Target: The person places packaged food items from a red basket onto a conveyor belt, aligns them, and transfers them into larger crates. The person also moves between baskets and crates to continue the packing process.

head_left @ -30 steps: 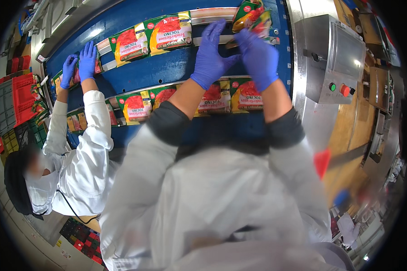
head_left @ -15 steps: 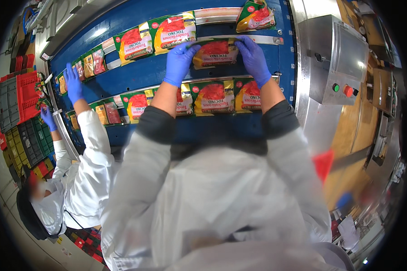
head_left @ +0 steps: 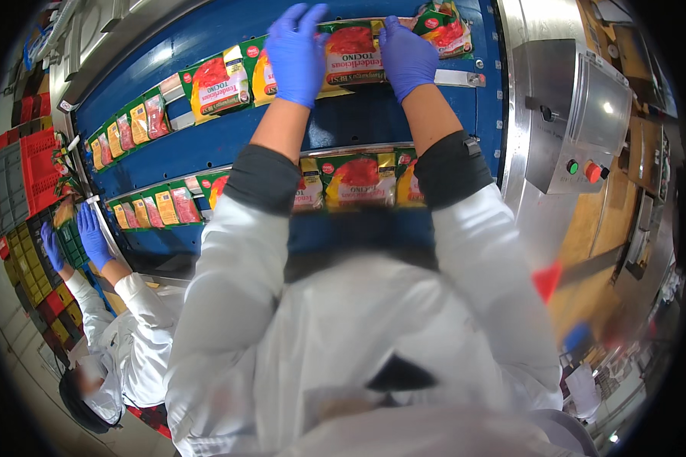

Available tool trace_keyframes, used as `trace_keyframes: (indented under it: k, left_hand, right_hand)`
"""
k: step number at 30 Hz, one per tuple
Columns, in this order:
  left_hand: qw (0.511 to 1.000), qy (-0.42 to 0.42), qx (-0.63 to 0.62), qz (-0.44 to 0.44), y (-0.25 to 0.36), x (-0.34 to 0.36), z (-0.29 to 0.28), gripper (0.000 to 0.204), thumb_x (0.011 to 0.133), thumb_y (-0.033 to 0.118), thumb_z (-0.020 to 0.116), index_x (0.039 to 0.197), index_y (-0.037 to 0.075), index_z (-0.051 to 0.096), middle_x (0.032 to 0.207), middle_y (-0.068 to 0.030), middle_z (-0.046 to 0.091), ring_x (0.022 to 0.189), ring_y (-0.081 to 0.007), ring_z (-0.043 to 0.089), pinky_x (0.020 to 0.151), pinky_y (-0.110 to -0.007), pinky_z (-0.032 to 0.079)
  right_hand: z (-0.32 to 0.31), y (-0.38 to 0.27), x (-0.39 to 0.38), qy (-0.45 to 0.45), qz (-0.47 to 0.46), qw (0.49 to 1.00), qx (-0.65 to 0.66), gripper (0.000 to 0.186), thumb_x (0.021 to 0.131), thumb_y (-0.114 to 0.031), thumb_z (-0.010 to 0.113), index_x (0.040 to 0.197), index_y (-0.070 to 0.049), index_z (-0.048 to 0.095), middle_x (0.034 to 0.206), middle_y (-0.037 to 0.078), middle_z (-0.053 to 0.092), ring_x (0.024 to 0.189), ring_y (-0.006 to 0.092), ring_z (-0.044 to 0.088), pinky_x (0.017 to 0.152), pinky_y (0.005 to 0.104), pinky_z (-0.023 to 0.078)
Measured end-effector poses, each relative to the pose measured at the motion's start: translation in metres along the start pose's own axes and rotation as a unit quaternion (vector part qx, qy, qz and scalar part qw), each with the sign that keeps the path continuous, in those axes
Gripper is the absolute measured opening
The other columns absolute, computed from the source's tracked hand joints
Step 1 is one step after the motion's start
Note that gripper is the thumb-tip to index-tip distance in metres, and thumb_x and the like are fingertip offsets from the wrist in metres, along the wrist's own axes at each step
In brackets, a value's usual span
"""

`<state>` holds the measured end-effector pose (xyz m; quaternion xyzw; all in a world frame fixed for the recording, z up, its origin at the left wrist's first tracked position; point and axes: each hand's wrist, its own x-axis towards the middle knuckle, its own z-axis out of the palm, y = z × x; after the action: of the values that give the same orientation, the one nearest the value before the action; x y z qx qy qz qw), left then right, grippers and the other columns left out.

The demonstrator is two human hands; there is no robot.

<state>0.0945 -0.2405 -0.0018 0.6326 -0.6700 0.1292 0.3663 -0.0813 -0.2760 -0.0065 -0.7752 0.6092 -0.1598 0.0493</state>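
Observation:
A green, red and white food pouch [head_left: 354,57] lies at the upper bar of the blue work surface, between my gloved hands. My left hand [head_left: 297,61] is at its left edge, fingers spread and reaching beyond the bar, partly covering the neighbouring pouch. With its fingertips closed on the upper right corner, my right hand [head_left: 406,59] touches the same pouch. Left of my hands, another large pouch [head_left: 219,84] lies in that row. Below my wrists runs a second row, with a large pouch [head_left: 360,181] in its middle; my forearms hide parts of this row.
A loose pouch [head_left: 443,32] sits at the far right. Smaller packs [head_left: 139,122] line the left end. Beyond the right edge stands a steel control box [head_left: 579,122] with green and red buttons. A co-worker's gloved hand [head_left: 93,234] is near stacked crates [head_left: 34,171] at left.
Both my hands have moved away from me, carrying the pouch up to the upper row. My left fingers have spread. The co-worker's hands have shifted toward the crates.

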Motion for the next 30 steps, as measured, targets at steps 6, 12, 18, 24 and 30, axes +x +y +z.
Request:
trace_keyframes:
  k: [6,12,18,24,30]
  left_hand:
    - [0.969,-0.223,0.034,0.104,0.015,-0.022,0.019,0.058,0.092,0.049,0.047,0.145,0.026,0.035,0.15,-0.0137,0.029,0.136,-0.0445,0.023,0.112,-0.053,0.016]
    - [0.968,-0.21,-0.09,0.101,-0.008,-0.007,0.03,0.065,0.085,0.039,0.065,0.142,0.021,0.041,0.146,-0.0174,0.034,0.136,-0.0427,0.026,0.112,-0.049,0.022]
    - [0.908,-0.156,-0.372,-0.116,0.106,-0.025,0.016,0.081,0.069,0.015,0.08,0.14,0.015,0.041,0.132,-0.018,0.049,0.118,-0.0315,0.053,0.098,-0.036,0.045]
    - [0.843,-0.189,-0.436,-0.253,0.145,-0.036,-0.026,0.034,0.075,0.013,0.077,0.108,0.007,0.068,0.093,-0.0083,0.071,0.085,-0.015,0.068,0.079,-0.029,0.052]
    - [0.74,-0.251,-0.534,-0.325,0.141,-0.055,-0.019,0.033,0.075,0.015,0.08,0.102,0.003,0.068,0.094,-0.0055,0.07,0.084,-0.012,0.064,0.078,-0.027,0.051]
  right_hand:
    - [-0.031,-0.004,0.0,0.029,0.023,0.999,0.023,0.018,0.09,-0.026,0.052,0.089,-0.008,0.055,0.078,0.011,0.067,0.069,0.0327,0.067,0.057,0.0453,0.052]
    - [-0.093,0.026,0.009,0.003,0.153,0.986,0.072,0.042,0.086,-0.043,0.06,0.109,-0.009,0.053,0.085,0.02,0.065,0.081,0.0387,0.063,0.07,0.0474,0.049]
    - [-0.097,0.03,-0.043,0.063,-0.08,0.994,0.047,0.025,0.09,-0.031,0.053,0.099,-0.009,0.058,0.074,0.015,0.064,0.069,0.0325,0.065,0.061,0.0443,0.052]
    - [-0.132,0.038,-0.099,0.211,-0.229,0.921,0.233,0.037,0.086,-0.022,0.065,0.119,-0.009,0.057,0.095,0.01,0.066,0.091,0.0243,0.063,0.077,0.0343,0.051]
    - [-0.082,0.108,-0.115,-0.012,0.118,0.707,0.698,0.033,0.091,-0.011,0.061,0.121,-0.003,0.053,0.115,0.008,0.06,0.111,0.0147,0.054,0.098,0.0269,0.04]
